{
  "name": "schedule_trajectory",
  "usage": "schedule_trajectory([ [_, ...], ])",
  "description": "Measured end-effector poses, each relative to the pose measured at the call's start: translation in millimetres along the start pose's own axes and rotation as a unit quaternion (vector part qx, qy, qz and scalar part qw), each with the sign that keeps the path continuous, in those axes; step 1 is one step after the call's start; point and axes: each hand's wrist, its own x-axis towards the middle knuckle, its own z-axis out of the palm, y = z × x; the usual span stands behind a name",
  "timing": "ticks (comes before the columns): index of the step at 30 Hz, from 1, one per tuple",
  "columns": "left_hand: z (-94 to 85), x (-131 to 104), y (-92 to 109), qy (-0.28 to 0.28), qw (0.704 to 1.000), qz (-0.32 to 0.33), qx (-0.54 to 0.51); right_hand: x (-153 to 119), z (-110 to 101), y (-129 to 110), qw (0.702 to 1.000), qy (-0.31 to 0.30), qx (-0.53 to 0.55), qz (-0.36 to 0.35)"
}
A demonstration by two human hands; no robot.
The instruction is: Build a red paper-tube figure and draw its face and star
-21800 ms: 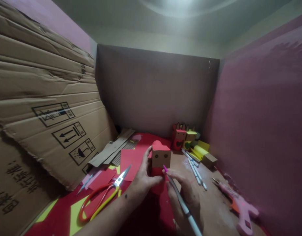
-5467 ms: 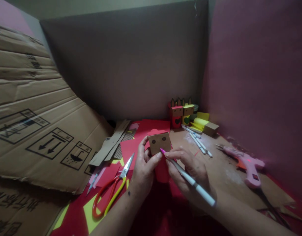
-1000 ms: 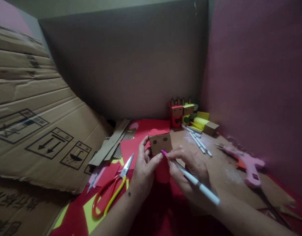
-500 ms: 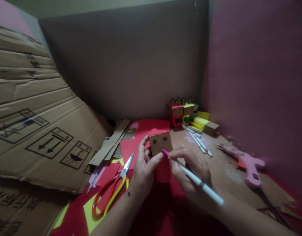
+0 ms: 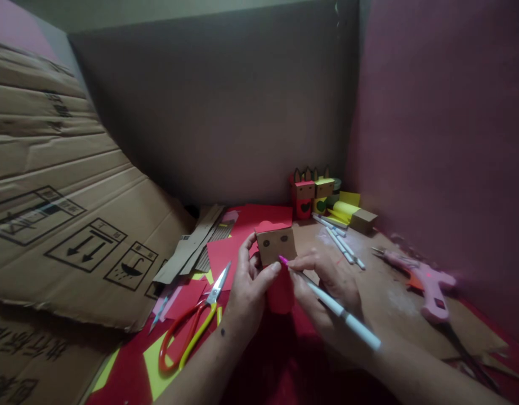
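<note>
Red paper figure [image 5: 280, 289] is between both hands, cardboard face [image 5: 275, 247] toward the wearer. Left hand [image 5: 249, 284] fingers wrap its side, thumb in front, probably to steady the face. Right hand [image 5: 329, 287] fingers pinch the felt-tip pen [image 5: 338, 308] near its magenta tip, likely for fine control; tip at the face's lower edge, contact can't tell. Scissors [image 5: 196, 320] and glue gun [image 5: 426, 281] sit aside, presumably leaving elbow room. Vs oldest frame: pen lies flatter, camera points lower.
</note>
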Motion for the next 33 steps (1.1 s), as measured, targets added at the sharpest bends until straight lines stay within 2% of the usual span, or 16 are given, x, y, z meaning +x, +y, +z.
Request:
schedule_trajectory([
  [6, 1.1, -1.2, 2.3, 0.006, 1.0, -0.012, 0.0, 0.0, -0.9, -0.7, 1.0, -0.004, -0.008, 0.008],
  [12, 5.1, 0.6, 5.0, 0.02, 0.999, -0.013, -0.031, 0.0, -2.7, -4.8, 0.997, 0.034, 0.045, 0.05],
  [20, 8.8, -1.2, 12.5, 0.049, 0.998, -0.024, -0.02, -7.0, -2.5, 0.5, 0.995, 0.039, 0.056, 0.067],
  [27, 9.0, -1.5, 13.5, 0.03, 0.999, -0.028, -0.032, -8.7, 0.0, 2.2, 0.996, 0.024, 0.069, 0.059],
  [33, 5.3, 1.0, 9.7, 0.046, 0.998, -0.029, -0.035, -4.6, -0.1, 1.3, 0.998, 0.015, 0.047, 0.032],
])
